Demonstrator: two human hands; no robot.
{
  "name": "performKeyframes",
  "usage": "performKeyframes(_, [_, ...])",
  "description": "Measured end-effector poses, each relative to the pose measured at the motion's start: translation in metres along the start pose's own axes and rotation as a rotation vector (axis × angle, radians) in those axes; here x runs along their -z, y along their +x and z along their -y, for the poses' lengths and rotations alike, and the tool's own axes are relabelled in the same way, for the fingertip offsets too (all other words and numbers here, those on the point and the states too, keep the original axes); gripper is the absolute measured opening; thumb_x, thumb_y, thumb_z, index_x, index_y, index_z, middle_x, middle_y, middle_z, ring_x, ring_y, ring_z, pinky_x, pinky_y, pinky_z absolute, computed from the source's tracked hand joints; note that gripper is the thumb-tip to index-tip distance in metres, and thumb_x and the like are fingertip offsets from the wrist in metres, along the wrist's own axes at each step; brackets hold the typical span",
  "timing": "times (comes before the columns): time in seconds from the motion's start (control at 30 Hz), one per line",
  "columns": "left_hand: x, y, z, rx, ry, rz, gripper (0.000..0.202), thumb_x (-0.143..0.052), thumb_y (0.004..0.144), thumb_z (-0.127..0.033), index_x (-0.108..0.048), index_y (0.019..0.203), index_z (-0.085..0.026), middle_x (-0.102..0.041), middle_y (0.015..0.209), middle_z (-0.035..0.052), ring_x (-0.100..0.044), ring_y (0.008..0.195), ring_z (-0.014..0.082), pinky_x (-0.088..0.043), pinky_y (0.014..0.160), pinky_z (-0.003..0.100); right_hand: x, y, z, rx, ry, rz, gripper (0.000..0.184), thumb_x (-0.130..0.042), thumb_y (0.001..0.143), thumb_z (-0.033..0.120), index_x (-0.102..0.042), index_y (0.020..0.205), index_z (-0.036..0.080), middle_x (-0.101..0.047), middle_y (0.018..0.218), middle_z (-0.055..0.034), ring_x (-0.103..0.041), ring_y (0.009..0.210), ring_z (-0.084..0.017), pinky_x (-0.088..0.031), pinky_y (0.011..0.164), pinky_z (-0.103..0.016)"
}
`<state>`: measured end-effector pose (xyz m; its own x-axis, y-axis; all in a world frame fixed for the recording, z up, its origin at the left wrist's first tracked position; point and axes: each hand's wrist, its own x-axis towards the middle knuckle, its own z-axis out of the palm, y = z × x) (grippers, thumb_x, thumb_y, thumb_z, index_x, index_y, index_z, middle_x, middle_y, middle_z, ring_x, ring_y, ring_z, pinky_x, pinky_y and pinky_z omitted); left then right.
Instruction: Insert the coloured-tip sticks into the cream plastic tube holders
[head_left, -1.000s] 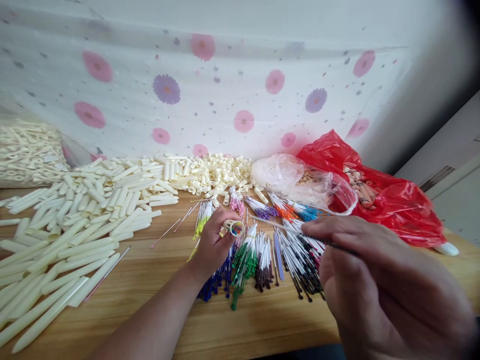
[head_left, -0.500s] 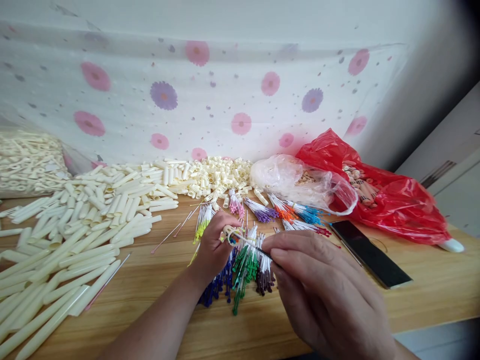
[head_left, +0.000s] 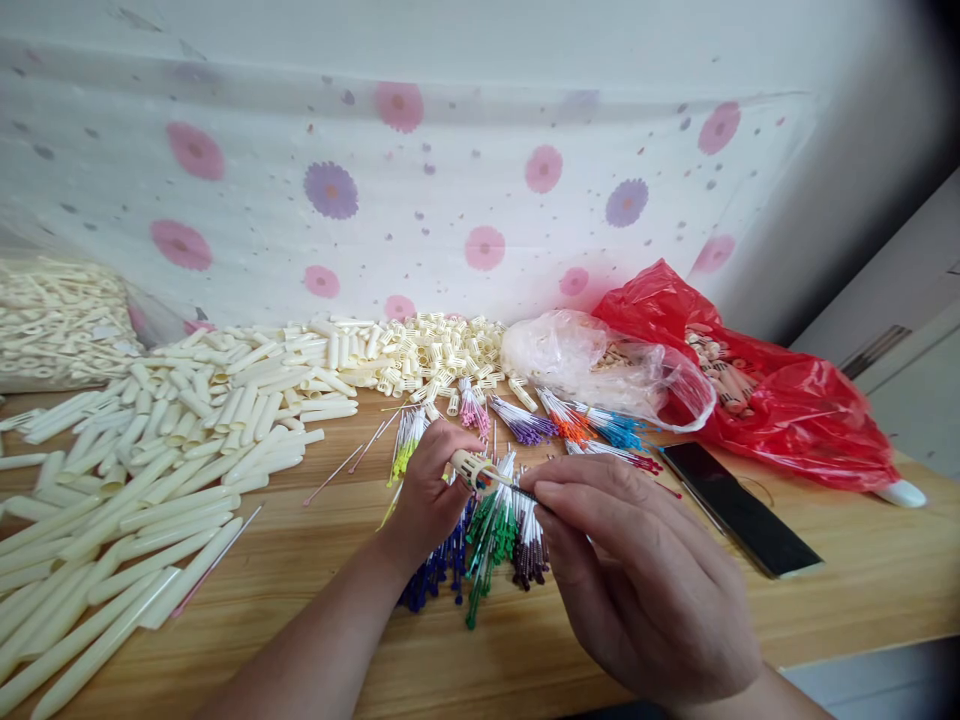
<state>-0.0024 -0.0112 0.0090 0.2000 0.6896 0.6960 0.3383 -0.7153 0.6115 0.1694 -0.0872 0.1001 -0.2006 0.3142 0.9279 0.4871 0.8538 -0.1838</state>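
Cream in colour, the small slotted holder (head_left: 471,468) stands tilted above the counter (head_left: 847,580), with its mouth turned toward the right side, and some blue shows inside this mouth. The fingers of the left hand (head_left: 429,480) are clamped around its lower part, so the slotted end is free. The fingers of the right hand (head_left: 637,570) are pinched together on the dark part of a thin rod (head_left: 516,489), whose pale end meets the mouth; how deep it enters, I cannot tell. To do this step well, I think the left fingers should hold firm but not squeeze, because the slotted wall may bend. The rod is better kept in one line with the holder, and the push should be gentle and straight, since such a thin shaft could bow or catch on the rim. A grip nearer to the mouth would probably give more control. It also seems wise to keep both hands lifted over the green-tipped sticks (head_left: 491,535) and the dark brown-tipped sticks (head_left: 531,560), which lie just below and may scatter easily.
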Motion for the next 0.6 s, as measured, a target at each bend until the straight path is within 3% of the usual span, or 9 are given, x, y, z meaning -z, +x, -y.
performKeyframes(0.2, [0.002,0.001,-0.004,-0.009,0.017,0.033,0.017,-0.052,0.088,-0.034,-0.061,0.095,-0.021,-0.057,0.089,0.0052,-0.052,0.087,0.0205,-0.044,0.078,0.034,-0.004,-0.005,-0.004,0.014,0.024,0.014,0.025,-0.057,0.078,0.002,-0.060,0.101,0.014,-0.072,0.087,-0.0091,-0.069,0.083,-0.015,-0.059,0.071,-0.027])
performKeyframes(0.4, [0.005,-0.001,-0.008,-0.029,-0.015,0.124,0.041,-0.043,0.090,-0.052,-0.054,0.117,-0.023,-0.053,0.105,0.0089,-0.049,0.100,0.0240,-0.042,0.087,0.039,-0.016,-0.017,-0.017,-0.080,0.030,-0.040,0.024,-0.060,0.078,0.004,-0.063,0.098,0.017,-0.067,0.083,-0.0068,-0.064,0.078,-0.016,-0.055,0.066,-0.030])
performKeyframes(0.6, [0.005,-0.002,-0.008,-0.047,0.067,0.167,0.048,-0.028,0.095,-0.048,-0.042,0.134,-0.025,-0.048,0.117,0.0108,-0.046,0.109,0.0247,-0.038,0.094,0.040,-0.022,-0.030,-0.031,-0.242,0.022,-0.018,0.015,-0.064,0.078,0.008,-0.062,0.087,0.019,-0.057,0.081,-0.0032,-0.057,0.075,-0.015,-0.049,0.063,-0.029])
